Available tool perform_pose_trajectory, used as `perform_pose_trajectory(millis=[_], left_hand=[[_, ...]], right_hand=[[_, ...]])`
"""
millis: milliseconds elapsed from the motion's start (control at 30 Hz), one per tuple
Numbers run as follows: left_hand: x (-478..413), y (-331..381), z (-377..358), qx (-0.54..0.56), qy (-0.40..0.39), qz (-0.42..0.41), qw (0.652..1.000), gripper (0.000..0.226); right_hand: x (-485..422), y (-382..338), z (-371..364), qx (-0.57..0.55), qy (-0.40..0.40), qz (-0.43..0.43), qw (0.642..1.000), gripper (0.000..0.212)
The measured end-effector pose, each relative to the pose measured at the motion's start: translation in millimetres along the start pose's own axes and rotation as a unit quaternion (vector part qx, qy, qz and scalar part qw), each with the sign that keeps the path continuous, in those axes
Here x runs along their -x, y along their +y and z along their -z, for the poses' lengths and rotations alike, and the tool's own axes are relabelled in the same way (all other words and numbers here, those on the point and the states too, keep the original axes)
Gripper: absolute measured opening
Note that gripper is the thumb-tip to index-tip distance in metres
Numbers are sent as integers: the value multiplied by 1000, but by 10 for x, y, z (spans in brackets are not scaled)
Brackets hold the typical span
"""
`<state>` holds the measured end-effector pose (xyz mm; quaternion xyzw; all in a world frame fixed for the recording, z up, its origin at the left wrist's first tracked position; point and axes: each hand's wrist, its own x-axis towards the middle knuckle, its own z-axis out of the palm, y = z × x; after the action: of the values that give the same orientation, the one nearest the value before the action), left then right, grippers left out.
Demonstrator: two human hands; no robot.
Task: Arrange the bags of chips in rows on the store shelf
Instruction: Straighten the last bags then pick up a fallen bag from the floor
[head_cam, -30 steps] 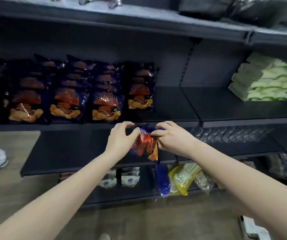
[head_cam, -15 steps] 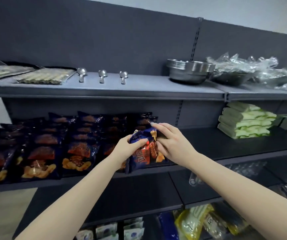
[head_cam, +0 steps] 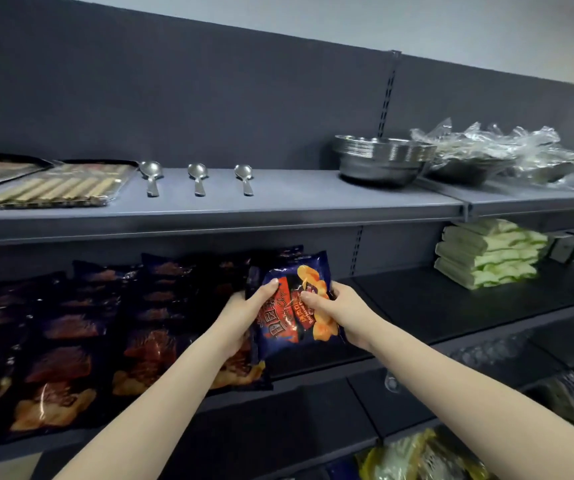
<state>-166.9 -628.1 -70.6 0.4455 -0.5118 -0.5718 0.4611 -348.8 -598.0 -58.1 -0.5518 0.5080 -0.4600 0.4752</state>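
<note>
Shifted since half a second ago: both hands now sit lower on the bag's sides, and its printed face shows flatter.

- Held chip bag (head_cam: 290,320): dark blue, red label, orange chips printed. Roughly upright, over the front of the middle shelf (head_cam: 451,303), overlapping the rightmost stocked row.
- Left grip (head_cam: 244,317): curled round the bag's left edge, thumb on its face.
- Right grip (head_cam: 337,311): curled round the right edge, thumb on the face.
- Stocked chip bags (head_cam: 71,341): rows leaning back, at 9 o'clock of the held bag.
- Spoons (head_cam: 195,176): three, on the upper shelf at 11 o'clock.
- Steel bowls (head_cam: 379,157): stacked, at 1 o'clock.
- Green packs (head_cam: 489,254): piled on the middle shelf at 3 o'clock, well apart.
</note>
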Motion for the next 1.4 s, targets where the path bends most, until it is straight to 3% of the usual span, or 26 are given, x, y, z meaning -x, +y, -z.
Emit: perform_pose_trajectory(millis=[133,333,467,567,633,667,733,800,867,933,1000,1100,1200,1267,1333,1400], left_hand=[[-171,-114,91,-16,-34,33,999,33],[-354,-155,123,-40,-107,85,990,38],[-472,-212,118,-74,-105,46,991,58],[-659,-60,159,-179,-94,-16,979,47],[-794,128,169,-274,-133,-32,952,67],[-835,229,152,-324,-162,-42,931,63],[-867,425,65,-394,-225,-59,889,23],[-905,568,-108,-464,-255,-91,843,13],[-960,599,-273,-538,-263,-142,788,26],[-1034,590,-434,-627,-256,-172,715,43],[-1105,563,-541,-668,-236,-217,672,46],[-1127,416,-557,-653,-169,-282,683,45],[-996,101,-475,-644,-116,-287,700,59],[-839,-200,-442,-693,-75,-260,668,66],[-687,-552,-418,-731,-17,-268,628,69],[-556,-916,-410,-729,30,-254,635,75]], right_hand=[[-79,161,-76,-49,19,-6,999,21],[-141,349,-177,-105,52,-6,993,48],[-255,397,-91,-114,26,-25,993,47],[-324,407,29,-118,-48,-36,991,33],[-407,394,150,-143,-50,-34,988,46],[-460,377,235,-157,-37,-32,986,58],[-562,343,411,-115,-36,-13,993,68],[-575,282,515,39,-87,3,995,55],[-574,253,519,181,-137,-7,974,49],[-620,363,478,244,-150,7,958,36],[-690,554,456,229,-108,15,967,22],[-795,876,547,164,-49,-8,985,19],[-847,1113,596,165,-71,-57,982,14],[-904,1225,578,161,-81,-70,981,26],[-959,1333,529,167,-79,-52,981,53],[-966,1396,467,170,-65,-56,982,60]])
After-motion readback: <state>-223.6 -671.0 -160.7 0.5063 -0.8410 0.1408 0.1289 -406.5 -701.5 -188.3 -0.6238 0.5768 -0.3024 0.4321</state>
